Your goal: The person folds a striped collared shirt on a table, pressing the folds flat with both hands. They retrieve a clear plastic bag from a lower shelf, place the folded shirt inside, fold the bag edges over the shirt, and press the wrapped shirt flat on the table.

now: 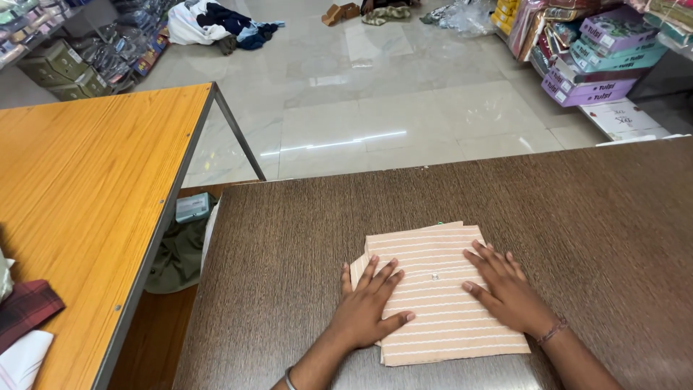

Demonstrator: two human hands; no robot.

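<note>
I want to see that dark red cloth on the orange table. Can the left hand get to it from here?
Probably yes: the left hand lies flat on the striped folded shirt, holding nothing, and nothing stands between it and the dark red cloth.

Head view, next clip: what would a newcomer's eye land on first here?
First, the folded peach cloth with thin white stripes lying near the front edge of the dark brown wood-grain table, with the left hand and right hand pressed flat on it, fingers spread. Next, the bright orange wooden table to the left, and the stacked purple and teal boxes by the glossy floor at upper right.
</note>
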